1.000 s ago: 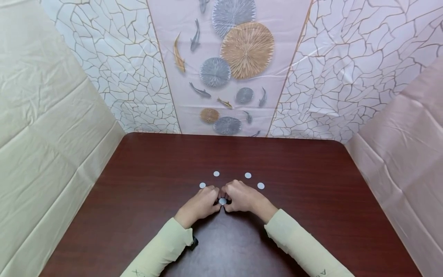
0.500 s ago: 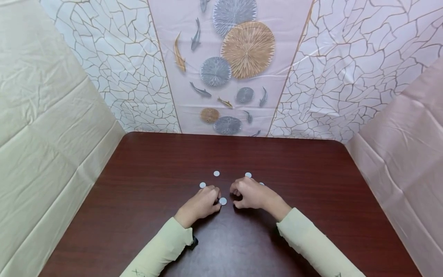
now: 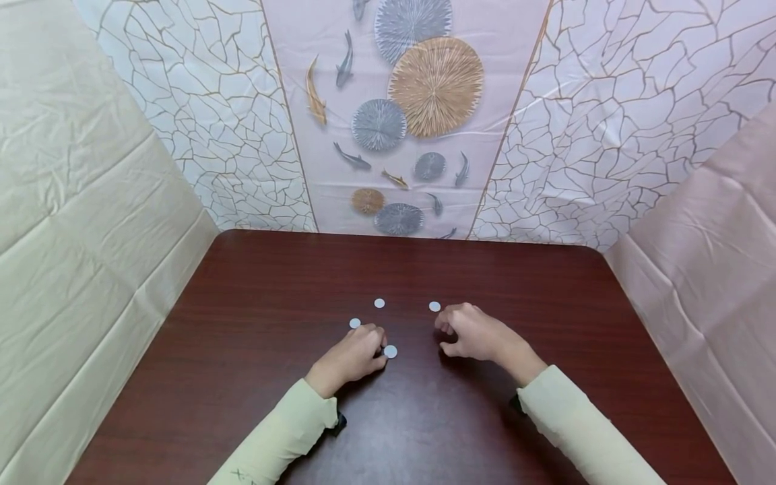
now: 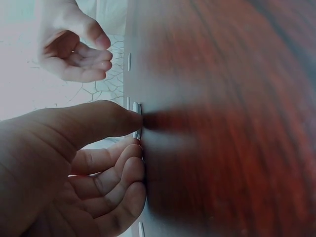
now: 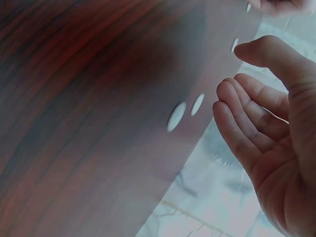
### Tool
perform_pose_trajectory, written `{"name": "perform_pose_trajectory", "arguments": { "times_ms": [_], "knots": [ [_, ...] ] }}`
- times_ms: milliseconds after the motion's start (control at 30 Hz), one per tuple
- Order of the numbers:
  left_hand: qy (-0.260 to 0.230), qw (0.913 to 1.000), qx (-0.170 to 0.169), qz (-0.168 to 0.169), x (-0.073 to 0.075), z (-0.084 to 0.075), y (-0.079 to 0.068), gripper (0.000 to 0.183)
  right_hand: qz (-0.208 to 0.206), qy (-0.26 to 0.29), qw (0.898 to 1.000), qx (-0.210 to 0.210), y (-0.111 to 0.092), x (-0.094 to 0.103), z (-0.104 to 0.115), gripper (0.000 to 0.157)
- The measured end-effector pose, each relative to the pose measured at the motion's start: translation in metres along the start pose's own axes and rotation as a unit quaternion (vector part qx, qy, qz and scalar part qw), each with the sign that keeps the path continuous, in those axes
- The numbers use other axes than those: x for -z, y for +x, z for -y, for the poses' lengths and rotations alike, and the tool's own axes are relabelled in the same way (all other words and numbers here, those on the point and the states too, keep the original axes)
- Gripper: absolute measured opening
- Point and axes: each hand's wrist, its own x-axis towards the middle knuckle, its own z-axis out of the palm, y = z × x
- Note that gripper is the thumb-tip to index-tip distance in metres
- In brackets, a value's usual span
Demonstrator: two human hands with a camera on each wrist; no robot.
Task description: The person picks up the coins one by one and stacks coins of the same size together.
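Observation:
In the head view my left hand [image 3: 351, 355] rests on the dark table, thumb and fingertips at the edge of a flat white disc [image 3: 391, 351]. The left wrist view has the same disc [image 4: 137, 107] lying flat, pinched between thumb and curled index finger. My right hand [image 3: 479, 333] hovers over the table further right, fingers loosely bent and thumb apart. Nothing sits between those fingers in the right wrist view. Just beyond its fingertips lies another white disc [image 3: 434, 306].
Two more white discs lie beyond the left hand, one [image 3: 355, 323] by its knuckles and one [image 3: 379, 303] further back. A disc seen earlier at the right is hidden behind the right hand. Patterned cloth [image 3: 388, 135] hangs behind the brown table [image 3: 291, 269].
My right hand has let go of the middle disc and moved right, now covering the rightmost disc from the head view. The left hand and the middle disc have stayed put.

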Motion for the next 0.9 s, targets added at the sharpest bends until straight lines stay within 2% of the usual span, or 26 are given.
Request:
{"name": "perform_pose_trajectory", "arguments": {
  "times_ms": [267, 500, 700, 900],
  "knots": [
    [0.002, 1.0, 0.006, 0.005, 0.0, 0.002, 0.0, 0.014, -0.003, 0.007, 0.999, -0.045, -0.006, 0.004, -0.028, 0.027],
    [-0.004, 0.9998, 0.013, 0.013, 0.0, 0.002, -0.001, 0.013, -0.009, -0.006, 0.999, -0.051, -0.004, 0.004, -0.044, 0.024],
    [-0.002, 0.9999, 0.011, 0.012, -0.001, 0.001, 0.0, 0.013, 0.016, -0.006, 0.999, -0.046, 0.001, 0.004, -0.052, 0.022],
    [0.001, 1.0, 0.008, 0.003, -0.001, 0.001, 0.0, 0.013, 0.064, 0.006, 0.996, -0.056, 0.011, 0.009, -0.059, 0.021]
  ]
}}
